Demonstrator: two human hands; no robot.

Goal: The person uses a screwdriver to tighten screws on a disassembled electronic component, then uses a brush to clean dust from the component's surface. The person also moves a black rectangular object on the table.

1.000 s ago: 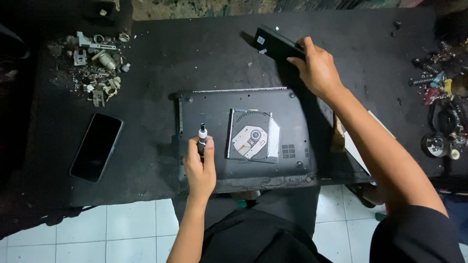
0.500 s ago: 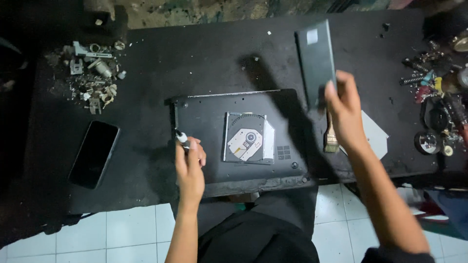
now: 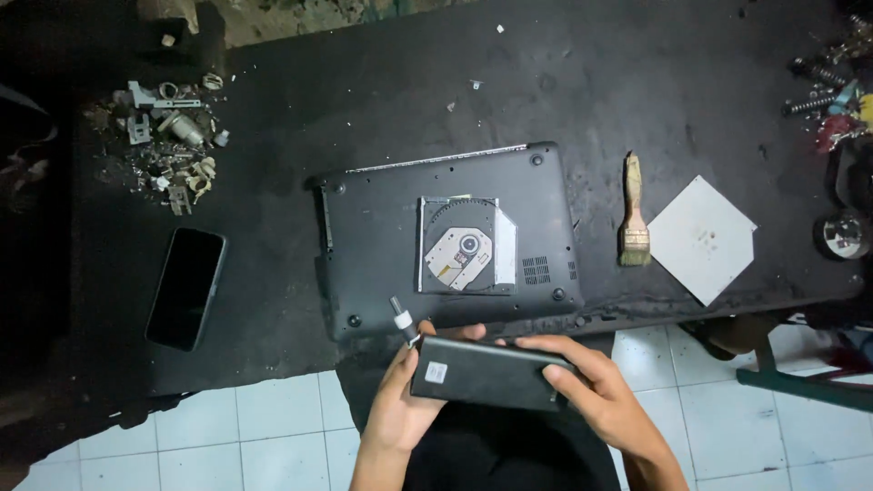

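Just below the upturned laptop (image 3: 450,238), both hands, left hand (image 3: 402,400) also pinching a screwdriver (image 3: 401,321) and right hand (image 3: 596,391), clamp the black battery pack (image 3: 486,373), seemingly for inspection.

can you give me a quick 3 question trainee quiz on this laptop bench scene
1. True or false: both hands grip the black battery pack.
2. What lies between the laptop and the white square sheet? A) phone B) brush C) pliers
3. Which hand also holds the screwdriver?

Key: 1 true: the left hand and the right hand grip its ends. 2 B, the brush. 3 the left.
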